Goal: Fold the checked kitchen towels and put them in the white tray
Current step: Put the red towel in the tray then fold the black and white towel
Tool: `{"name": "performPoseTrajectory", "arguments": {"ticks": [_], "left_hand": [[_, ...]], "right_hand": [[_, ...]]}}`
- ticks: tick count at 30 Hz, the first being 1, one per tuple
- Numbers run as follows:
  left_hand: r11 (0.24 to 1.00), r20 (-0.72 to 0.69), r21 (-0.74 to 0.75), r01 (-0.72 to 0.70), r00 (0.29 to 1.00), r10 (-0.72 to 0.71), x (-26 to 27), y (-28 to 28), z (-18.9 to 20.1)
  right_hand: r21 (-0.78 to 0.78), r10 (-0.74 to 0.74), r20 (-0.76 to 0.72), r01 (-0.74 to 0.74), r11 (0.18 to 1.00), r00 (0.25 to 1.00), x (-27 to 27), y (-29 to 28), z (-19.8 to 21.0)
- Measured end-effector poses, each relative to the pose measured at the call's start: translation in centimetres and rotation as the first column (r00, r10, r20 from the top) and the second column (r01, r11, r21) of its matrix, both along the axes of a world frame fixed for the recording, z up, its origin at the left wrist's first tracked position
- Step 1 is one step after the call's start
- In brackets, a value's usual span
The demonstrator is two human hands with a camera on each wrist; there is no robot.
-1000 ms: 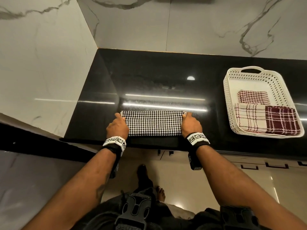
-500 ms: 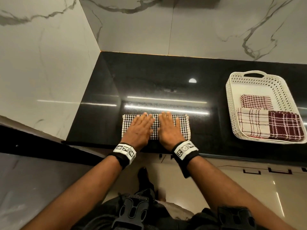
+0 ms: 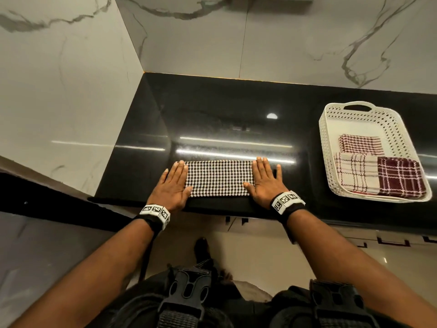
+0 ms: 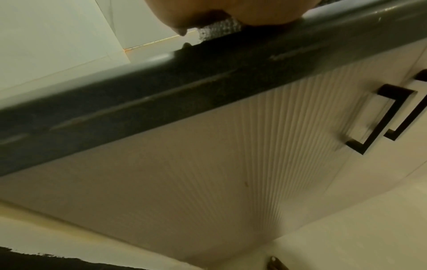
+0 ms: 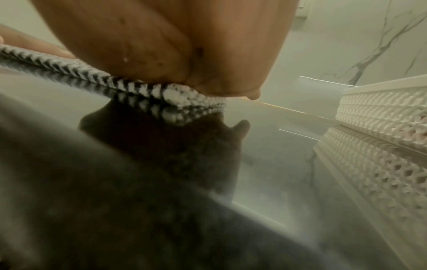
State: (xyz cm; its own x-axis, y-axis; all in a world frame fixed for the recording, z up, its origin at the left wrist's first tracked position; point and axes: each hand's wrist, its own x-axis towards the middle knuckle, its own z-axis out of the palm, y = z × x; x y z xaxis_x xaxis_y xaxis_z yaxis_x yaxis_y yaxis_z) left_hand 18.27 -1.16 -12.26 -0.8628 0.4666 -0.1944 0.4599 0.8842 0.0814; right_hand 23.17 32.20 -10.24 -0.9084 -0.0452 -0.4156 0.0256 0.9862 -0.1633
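Note:
A black-and-white checked towel (image 3: 218, 178), folded into a long strip, lies near the front edge of the black counter (image 3: 212, 110). My left hand (image 3: 173, 183) lies flat on the towel's left end with straight fingers. Flat on its right end lies my right hand (image 3: 264, 181), fingers spread. The right wrist view shows my palm (image 5: 184, 45) pressing the towel's folded edge (image 5: 175, 98) onto the counter. The white perforated tray (image 3: 328, 147) sits at the right and holds three folded red-and-white checked towels (image 3: 354, 176).
Marble walls close off the counter at the back and the left. Below the counter's front edge (image 4: 184, 87) are ribbed white cabinet fronts with black handles (image 4: 379, 117). Bare counter lies between the towel and the tray.
Both hands slid outward from the middle of the towel to its two ends, staying flat on it. A second ago they held the ends with curled fingers.

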Motion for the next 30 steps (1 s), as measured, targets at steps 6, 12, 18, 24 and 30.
{"name": "performPoseTrajectory", "arguments": {"ticks": [6,12,18,24,30], "left_hand": [[0.993,-0.130,0.046,-0.105,0.985,0.110,1.2,3.1,3.7],[0.959,-0.107,0.145,0.245,0.967,-0.231,4.9,10.7,4.1],[0.987,-0.086,0.045,0.156,0.985,-0.152,1.9,9.1,3.6],[0.965,-0.001,0.157,0.209,0.977,-0.211,2.3,5.3,2.5],[0.939,-0.050,0.070,0.335,0.942,-0.332,6.5,4.0,-0.4]], "right_hand": [[-0.073,-0.006,-0.061,0.002,0.997,0.998,-0.1,0.0,2.2],[-0.067,-0.044,-0.074,0.039,0.997,0.996,1.5,0.9,2.4],[-0.081,-0.097,-0.245,0.080,0.993,0.965,7.7,-1.6,1.5],[-0.163,0.077,-0.354,-0.142,0.976,0.932,10.1,-6.4,0.9],[-0.058,0.284,-0.147,-0.295,0.954,0.947,6.6,-4.3,-0.3]]}}
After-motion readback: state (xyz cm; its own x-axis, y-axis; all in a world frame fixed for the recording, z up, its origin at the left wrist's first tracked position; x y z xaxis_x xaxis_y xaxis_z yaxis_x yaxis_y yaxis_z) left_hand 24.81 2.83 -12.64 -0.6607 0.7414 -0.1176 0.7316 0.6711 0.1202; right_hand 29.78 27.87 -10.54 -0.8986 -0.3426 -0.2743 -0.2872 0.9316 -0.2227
